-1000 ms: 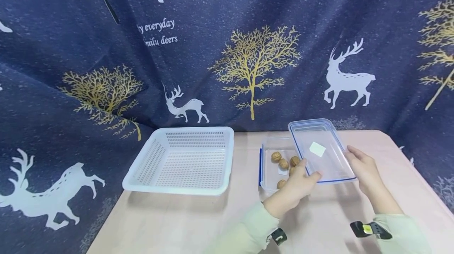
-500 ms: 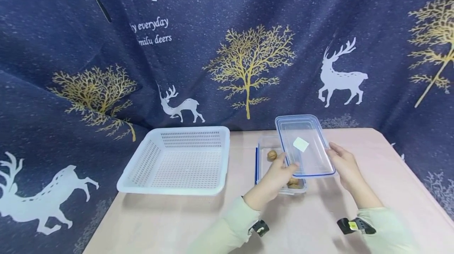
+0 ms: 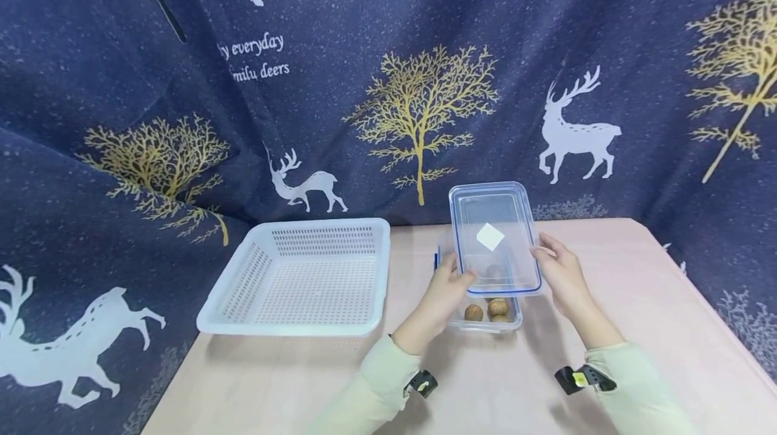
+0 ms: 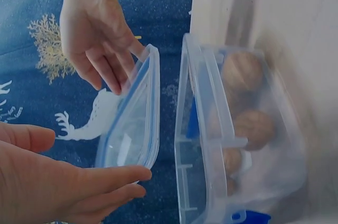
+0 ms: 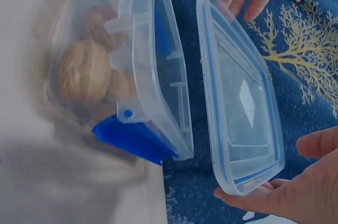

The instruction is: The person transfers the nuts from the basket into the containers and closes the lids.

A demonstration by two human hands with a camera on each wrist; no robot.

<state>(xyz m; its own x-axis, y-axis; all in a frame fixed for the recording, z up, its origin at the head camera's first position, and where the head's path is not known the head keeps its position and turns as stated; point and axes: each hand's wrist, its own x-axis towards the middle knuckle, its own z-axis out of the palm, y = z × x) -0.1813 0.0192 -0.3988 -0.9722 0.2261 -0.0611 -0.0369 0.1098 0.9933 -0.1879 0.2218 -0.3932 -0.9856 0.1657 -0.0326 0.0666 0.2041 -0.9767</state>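
Note:
A clear lid [image 3: 494, 209] with a blue seal and a small white sticker [image 3: 490, 237] hangs over a clear plastic box [image 3: 485, 327]. My left hand [image 3: 438, 297] holds its left edge near the front corner, and my right hand [image 3: 566, 276] holds its right edge. Several walnuts [image 3: 473, 313] lie in the box, some partly hidden beneath the lid. A gap between lid and box rim shows in both wrist views. The left wrist view shows walnuts [image 4: 253, 129] through the box wall; a blue side latch [image 5: 134, 137] hangs down in the right wrist view.
A white perforated basket [image 3: 315, 286] stands on the table to the left of the box. The pale pink tabletop [image 3: 291, 381] ends at a dark blue curtain [image 3: 340, 84] printed with deer and trees.
Both hands have carried the lid leftward, from the right side of the box to over it. It covers more of the box now, leaving the front walnuts exposed. The view has shifted slightly.

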